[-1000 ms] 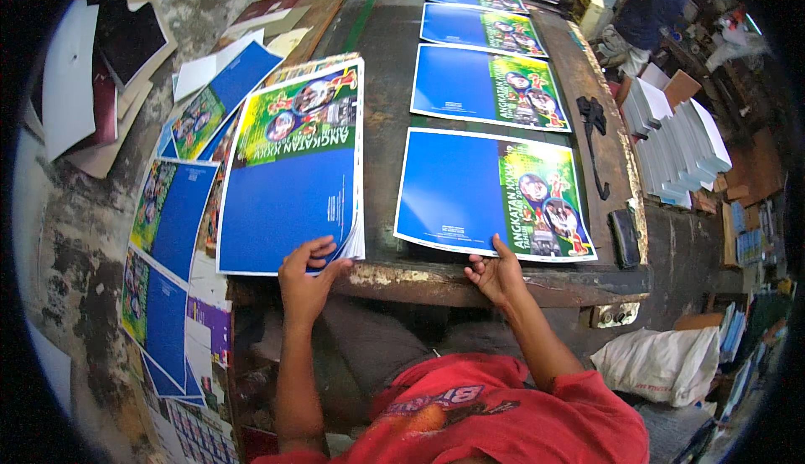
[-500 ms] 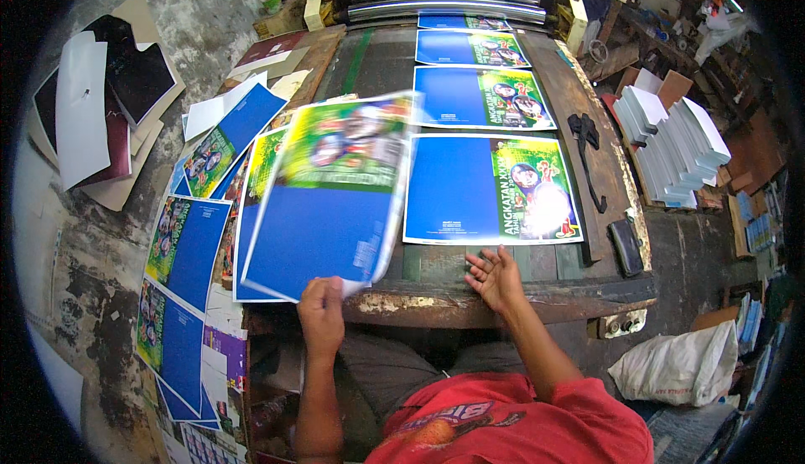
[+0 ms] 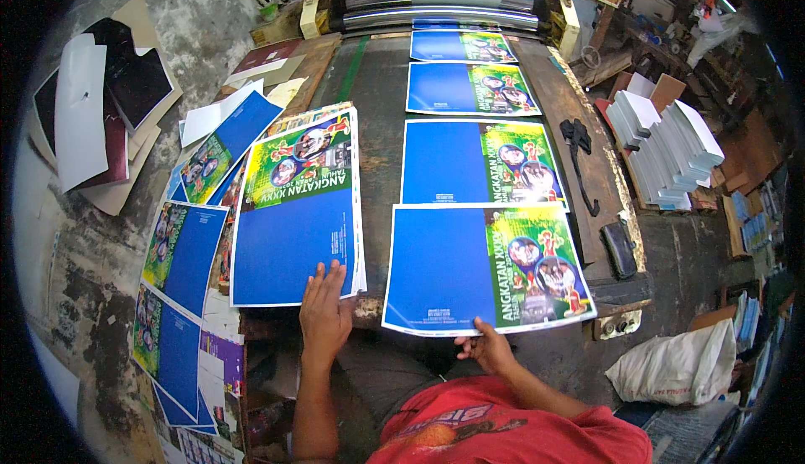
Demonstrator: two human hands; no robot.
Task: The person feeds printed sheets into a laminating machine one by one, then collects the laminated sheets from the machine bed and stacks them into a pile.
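My left hand point(image 3: 325, 313) lies flat, fingers stretched, on the near edge of a stack of printed sheets point(image 3: 289, 246), blue with a green picture panel. With thumb on top and fingers beneath, my right hand point(image 3: 489, 349) grips the near edge of a single printed sheet point(image 3: 440, 267). That sheet's far edge overlaps the near edge of another sheet point(image 3: 444, 160). Beyond, a row of matching sheets point(image 3: 442, 87) runs up the machine bed point(image 3: 381, 120) toward the rollers point(image 3: 440, 18). The held sheet's near edge reaches past the bed's front edge.
More printed sheets point(image 3: 191, 263) spread along the left side. A black strap point(image 3: 580, 154) and a dark pouch point(image 3: 619, 250) lie on the bed's right border. Beyond stand stacks of white paper point(image 3: 671, 145). A white sack point(image 3: 677, 368) sits at lower right.
My left hand has let go of the lifted sheet and now rests on the stack. The right hand, empty before, grips a sheet at the row's near end. The row has shifted toward the rollers.
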